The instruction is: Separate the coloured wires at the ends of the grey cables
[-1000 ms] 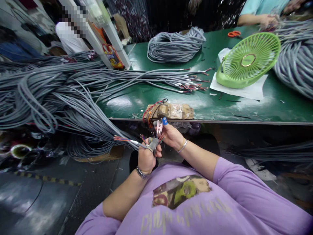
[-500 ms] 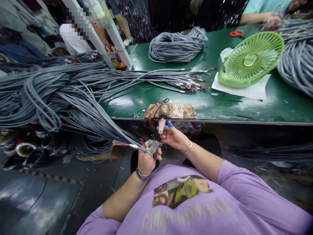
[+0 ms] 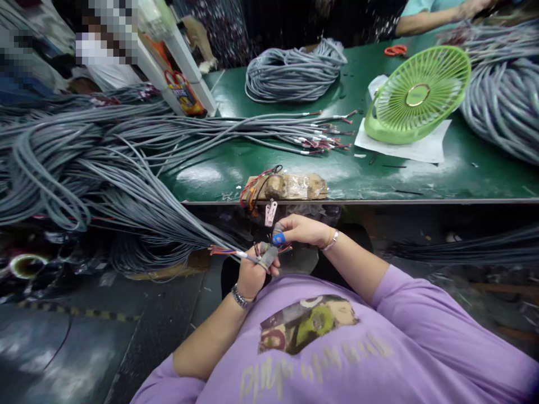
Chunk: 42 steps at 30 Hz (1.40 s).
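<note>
and there's the left hand [image 3: 254, 273] closed round a grey cable [image 3: 248, 256], its bright wires [image 3: 222, 250] splayed, while the right hand [image 3: 293, 231] pinches in at the wire tips, just below the pink clip [image 3: 270, 214] at the table's [image 3: 362, 185] edge.

Legible text: none | shirt lettering [image 3: 315, 362]: unreadable | fan badge [image 3: 417, 95]: unreadable

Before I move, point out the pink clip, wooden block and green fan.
Pink clip [image 3: 272, 209]: head view, upper body.
Wooden block [image 3: 301, 187]: head view, taped part.
Green fan [image 3: 417, 95]: head view, badge at the grille's centre.
</note>
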Motion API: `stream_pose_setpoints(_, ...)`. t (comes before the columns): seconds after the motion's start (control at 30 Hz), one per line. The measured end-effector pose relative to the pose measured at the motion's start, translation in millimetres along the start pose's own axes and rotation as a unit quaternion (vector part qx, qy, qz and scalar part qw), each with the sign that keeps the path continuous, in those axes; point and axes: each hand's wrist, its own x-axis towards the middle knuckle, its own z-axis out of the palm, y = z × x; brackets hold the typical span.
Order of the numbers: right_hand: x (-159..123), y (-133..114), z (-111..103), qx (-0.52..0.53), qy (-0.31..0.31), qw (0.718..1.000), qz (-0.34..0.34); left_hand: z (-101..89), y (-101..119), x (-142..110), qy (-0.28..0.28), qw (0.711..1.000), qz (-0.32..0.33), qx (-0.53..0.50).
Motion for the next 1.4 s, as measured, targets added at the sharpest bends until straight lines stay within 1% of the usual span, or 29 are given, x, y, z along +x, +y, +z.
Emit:
stream_pose_setpoints(0.07,2,-7,2,-0.077,-0.003,0.997,-0.009,-1.8,2,2,-0.037,0.999,-0.022,0.025)
stream_pose_setpoints(0.17,2,-13,7,-0.201,0.0,0.979,-0.014,-4.7,6,4,-0.086,0.993,-0.069,0.038)
stream_pose_setpoints(0.23,2,-13,10,-0.223,0.001,0.975,-0.016,-5.9,8,5,-0.104,0.99,-0.089,0.034)
stream_pose_setpoints(0.3,-1,-11,11,-0.183,0.021,0.983,-0.026,-5.7,9,6,-0.098,0.991,-0.088,0.024)
stream_pose_setpoints(0.33,-3,-9,11,-0.151,0.044,0.987,-0.03,-5.1,9,6,-0.081,0.993,-0.082,0.016)
stream_pose_setpoints(0.4,-8,-4,11,-0.081,0.095,0.992,-0.021,-3.1,9,7,-0.025,0.998,-0.065,-0.01)
stream_pose_setpoints(0.43,-11,-1,12,-0.051,0.112,0.992,-0.008,-1.8,8,7,0.006,0.998,-0.057,-0.025)
stream_pose_setpoints(0.5,-16,6,17,-0.004,0.117,0.993,0.023,0.8,5,8,0.055,0.996,-0.043,-0.055)
stream_pose_setpoints(0.53,-18,10,21,0.017,0.12,0.992,0.031,2.0,3,9,0.069,0.995,-0.036,-0.068)
stream_pose_setpoints(0.57,-19,14,26,0.037,0.132,0.99,0.028,3.0,1,9,0.076,0.994,-0.029,-0.078)
stream_pose_setpoints(0.67,-16,23,40,0.086,0.22,0.972,-0.014,4.7,-2,11,0.077,0.993,-0.014,-0.092)
stream_pose_setpoints(0.73,-12,24,45,0.101,0.244,0.964,-0.039,4.1,-1,12,0.067,0.994,-0.014,-0.089)
stream_pose_setpoints(0.87,-5,19,45,0.126,0.225,0.965,-0.044,-1.1,0,11,0.028,0.997,-0.017,-0.064)
stream_pose_setpoints(1.0,1,15,45,0.132,0.205,0.969,-0.027,-3.8,-4,6,0.018,0.999,0.005,-0.034)
stream_pose_setpoints(1.1,4,14,47,0.124,0.221,0.967,-0.021,0.8,-5,5,0.047,0.998,0.016,-0.048)
stream_pose_setpoints(1.2,3,16,48,0.139,0.245,0.958,-0.05,7.2,2,7,0.105,0.988,0.006,-0.114)
stream_pose_setpoints(1.3,-3,22,44,0.158,0.225,0.958,-0.074,9.8,13,9,0.147,0.973,-0.001,-0.176)
stream_pose_setpoints(1.4,-5,27,34,0.219,0.203,0.953,-0.058,8.6,21,10,0.151,0.968,0.0,-0.2)
